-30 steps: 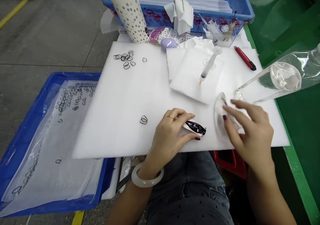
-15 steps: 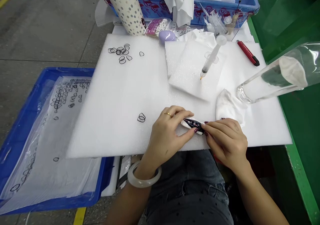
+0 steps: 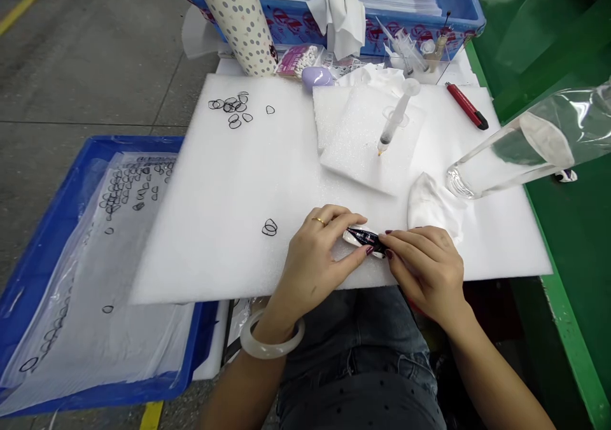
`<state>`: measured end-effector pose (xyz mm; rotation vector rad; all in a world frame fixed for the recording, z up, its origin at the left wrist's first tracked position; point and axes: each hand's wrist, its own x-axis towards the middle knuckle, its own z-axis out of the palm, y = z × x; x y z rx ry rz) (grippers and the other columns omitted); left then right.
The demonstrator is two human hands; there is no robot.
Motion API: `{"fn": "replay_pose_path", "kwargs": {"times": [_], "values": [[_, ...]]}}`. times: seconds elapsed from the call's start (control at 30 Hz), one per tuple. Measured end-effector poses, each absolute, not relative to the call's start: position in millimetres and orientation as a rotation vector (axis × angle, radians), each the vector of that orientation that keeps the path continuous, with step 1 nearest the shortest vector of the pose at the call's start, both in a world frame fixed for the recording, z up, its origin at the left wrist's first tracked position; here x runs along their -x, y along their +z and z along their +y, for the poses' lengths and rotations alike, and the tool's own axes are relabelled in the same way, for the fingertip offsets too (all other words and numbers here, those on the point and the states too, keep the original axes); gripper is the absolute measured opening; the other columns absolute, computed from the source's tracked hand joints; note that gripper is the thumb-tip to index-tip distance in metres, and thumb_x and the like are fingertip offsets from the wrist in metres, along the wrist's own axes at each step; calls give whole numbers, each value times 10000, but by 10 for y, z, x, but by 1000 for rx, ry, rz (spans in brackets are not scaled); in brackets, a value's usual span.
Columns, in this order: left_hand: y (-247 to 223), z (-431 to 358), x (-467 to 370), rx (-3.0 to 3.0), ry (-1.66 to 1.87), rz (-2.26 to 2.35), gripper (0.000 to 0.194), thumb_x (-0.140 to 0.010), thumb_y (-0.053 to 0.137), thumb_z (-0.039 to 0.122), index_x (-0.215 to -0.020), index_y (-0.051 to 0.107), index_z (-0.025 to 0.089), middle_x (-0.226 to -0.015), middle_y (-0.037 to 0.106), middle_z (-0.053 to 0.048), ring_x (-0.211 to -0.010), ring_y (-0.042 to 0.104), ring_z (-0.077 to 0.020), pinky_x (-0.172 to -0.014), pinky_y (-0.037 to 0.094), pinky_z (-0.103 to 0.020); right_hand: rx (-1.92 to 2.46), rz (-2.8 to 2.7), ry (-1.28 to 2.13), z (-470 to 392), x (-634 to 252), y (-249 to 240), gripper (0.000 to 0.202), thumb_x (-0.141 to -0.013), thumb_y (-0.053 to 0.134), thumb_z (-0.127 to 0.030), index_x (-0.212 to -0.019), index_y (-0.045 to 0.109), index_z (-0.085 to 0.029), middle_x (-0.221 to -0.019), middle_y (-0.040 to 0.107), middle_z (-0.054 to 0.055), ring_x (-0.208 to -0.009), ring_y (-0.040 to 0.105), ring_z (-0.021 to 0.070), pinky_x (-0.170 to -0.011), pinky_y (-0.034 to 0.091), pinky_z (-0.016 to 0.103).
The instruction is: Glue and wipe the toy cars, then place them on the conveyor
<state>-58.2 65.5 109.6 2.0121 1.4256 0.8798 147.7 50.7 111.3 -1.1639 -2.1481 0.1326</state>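
Observation:
Between my hands, low over the front of the white foam board (image 3: 210, 226), is a small glossy black-and-white oval piece (image 3: 363, 237). My left hand (image 3: 322, 249) pinches its left end between thumb and fingers. My right hand (image 3: 427, 264) grips its right end, fingertips pressed on the black face. The fingers hide part of the piece, and I cannot tell its exact kind. Left of my hands lie a few thin black rings (image 3: 270, 228). A crumpled white cloth (image 3: 432, 207) lies just beyond my right hand.
A syringe (image 3: 395, 121) rests on foam sheets (image 3: 358, 163). Nearby are a red cutter knife (image 3: 466, 105), a clear bottle (image 3: 506, 150), a purple egg-shaped item (image 3: 317, 77) and a dotted tumbler (image 3: 241, 26). More black rings (image 3: 233, 105) lie back left. A blue tray (image 3: 179, 353) stands at left.
The view has shifted slightly. Both hands keep their hold on the black-and-white piece, with only slight finger movement at my right hand. The things on the board stay in place.

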Motion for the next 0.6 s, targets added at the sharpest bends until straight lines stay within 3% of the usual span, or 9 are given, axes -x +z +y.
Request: {"fn": "replay_pose_path", "kwargs": {"times": [0.37,0.6], "values": [[1116,648,544,-2014,885,1459,257,-844,748,217,-1089,672,202,-1045,657,-27,-1004,604,-207,-871,537,-367,1202,-2144,77,507,-1449,1078,222,-908,673,-119,-1095,733,-221,-971,792,31,-821,683,190,-773,506,362],[1109,658,600,-2017,847,1391,351,-833,769,189,-1161,654,236,-1116,658,-30,-1076,612,-219,-935,544,-387,1094,-2177,-21,476,-1471,1078,249,-893,668,-139,-1119,715,-234,-1039,791,54,-829,708,195,-790,508,380]]}}
